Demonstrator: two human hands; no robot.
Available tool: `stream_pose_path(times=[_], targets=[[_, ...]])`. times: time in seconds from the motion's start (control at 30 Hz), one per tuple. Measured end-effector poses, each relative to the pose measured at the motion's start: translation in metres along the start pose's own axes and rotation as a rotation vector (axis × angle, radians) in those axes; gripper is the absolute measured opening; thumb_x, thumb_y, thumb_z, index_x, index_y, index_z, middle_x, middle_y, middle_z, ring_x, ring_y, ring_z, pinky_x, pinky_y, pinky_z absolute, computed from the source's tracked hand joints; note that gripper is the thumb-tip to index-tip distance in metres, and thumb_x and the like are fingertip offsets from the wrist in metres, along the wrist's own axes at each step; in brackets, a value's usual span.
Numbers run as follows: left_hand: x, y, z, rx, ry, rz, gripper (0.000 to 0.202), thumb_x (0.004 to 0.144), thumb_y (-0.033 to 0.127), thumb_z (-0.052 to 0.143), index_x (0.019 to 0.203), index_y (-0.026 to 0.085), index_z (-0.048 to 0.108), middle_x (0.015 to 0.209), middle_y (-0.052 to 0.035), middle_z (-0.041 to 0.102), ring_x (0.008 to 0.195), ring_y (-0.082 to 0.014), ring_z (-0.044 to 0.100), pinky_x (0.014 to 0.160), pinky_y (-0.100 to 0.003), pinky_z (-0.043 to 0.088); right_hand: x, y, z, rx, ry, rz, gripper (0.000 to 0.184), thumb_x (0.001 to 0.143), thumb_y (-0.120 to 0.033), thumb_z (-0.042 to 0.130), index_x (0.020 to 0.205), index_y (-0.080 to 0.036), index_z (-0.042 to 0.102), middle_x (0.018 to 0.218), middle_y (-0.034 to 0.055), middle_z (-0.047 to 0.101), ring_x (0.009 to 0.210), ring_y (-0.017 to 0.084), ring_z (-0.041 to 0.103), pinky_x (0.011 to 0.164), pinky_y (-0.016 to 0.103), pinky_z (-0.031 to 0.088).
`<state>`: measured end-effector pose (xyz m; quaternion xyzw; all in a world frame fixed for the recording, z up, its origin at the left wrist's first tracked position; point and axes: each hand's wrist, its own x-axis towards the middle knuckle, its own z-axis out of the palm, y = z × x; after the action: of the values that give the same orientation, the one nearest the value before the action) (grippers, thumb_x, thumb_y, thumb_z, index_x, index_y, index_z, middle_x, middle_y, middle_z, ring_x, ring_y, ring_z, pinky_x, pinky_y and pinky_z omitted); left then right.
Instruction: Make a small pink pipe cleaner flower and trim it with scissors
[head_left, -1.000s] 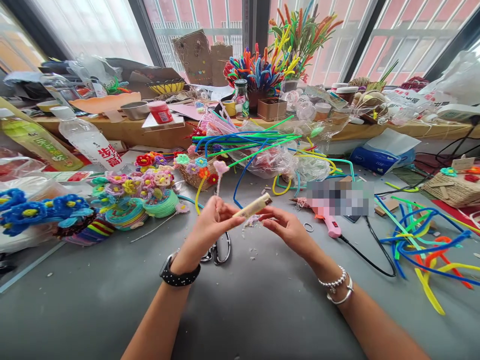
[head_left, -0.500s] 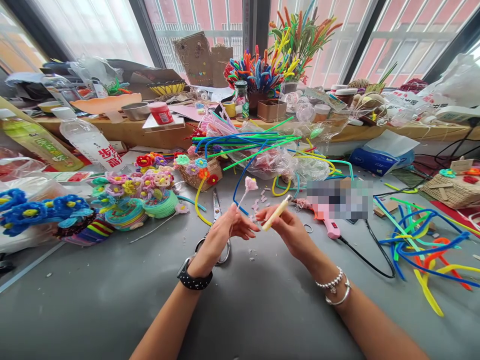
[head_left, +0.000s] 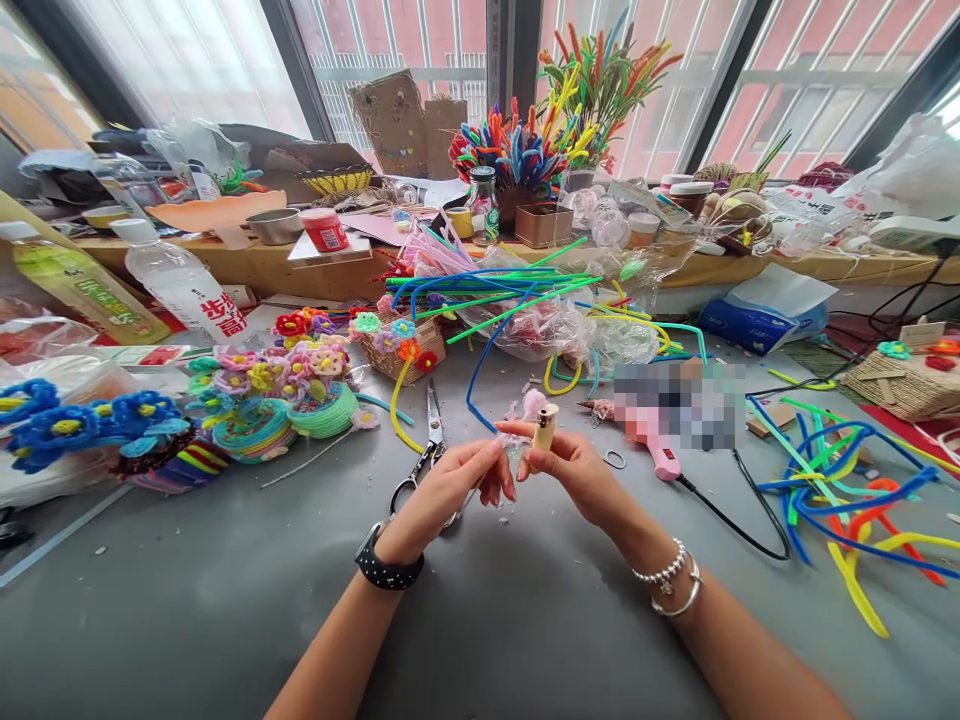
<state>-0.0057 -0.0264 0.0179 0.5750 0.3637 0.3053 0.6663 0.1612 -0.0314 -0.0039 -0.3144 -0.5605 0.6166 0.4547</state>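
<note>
My left hand is closed, thumb and fingertips pinched on the thin stem of a pink fuzzy flower. The stem is mostly hidden by the fingers, and the bloom shows just behind the lighter. In my right hand a pale yellow lighter stands nearly upright, its metal top up. No flame can be made out. Both hands are close together above the grey table. Open scissors lie beside and partly under my left hand.
A pink glue gun with a black cord lies right of my hands, partly blurred out. Loose pipe cleaners spread at the right. Finished fuzzy flowers stand left. Green and blue stems lie on plastic bags ahead.
The flower has tipped forward and right, toward the lighter. My left hand has turned and come closer to my right. The lighter has swung from slanted to nearly upright.
</note>
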Motion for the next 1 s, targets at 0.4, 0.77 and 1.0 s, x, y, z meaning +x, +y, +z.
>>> stream_pose_path(times=[0.4,0.77,1.0], targets=[[0.006,-0.006,0.000,0.076,0.305,0.363,0.019,0.070,0.027,0.060,0.086,0.017,0.059,0.070,-0.0019,0.060,0.060,-0.0109,0.054,0.059,-0.024,0.046,-0.004,-0.001,0.000,0.196,-0.004,0.049,0.047,0.074,-0.044,0.056,0.115,-0.022,0.053,0.071,0.0016,0.059,0.063,0.012,0.052,0.073,0.031,0.040],[0.018,0.004,-0.001,0.505,0.461,0.638,0.012,0.072,0.021,0.058,0.081,0.022,0.067,0.074,-0.0021,0.060,0.070,-0.0128,0.055,0.067,-0.025,0.045,-0.005,-0.003,-0.001,0.303,-0.041,0.107,0.047,0.071,-0.048,0.056,0.114,-0.028,0.053,0.126,0.0067,0.044,0.057,0.007,0.052,0.063,0.026,0.044],[0.034,0.027,-0.026,0.050,0.564,0.679,0.016,0.077,0.031,0.051,0.075,0.016,0.055,0.081,-0.0044,0.065,0.055,-0.0094,0.058,0.049,-0.022,0.045,-0.004,-0.007,-0.012,0.241,0.030,0.052,0.037,0.074,-0.047,0.053,0.104,-0.025,0.053,0.080,0.0028,0.061,0.050,0.008,0.045,0.053,0.023,0.040]])
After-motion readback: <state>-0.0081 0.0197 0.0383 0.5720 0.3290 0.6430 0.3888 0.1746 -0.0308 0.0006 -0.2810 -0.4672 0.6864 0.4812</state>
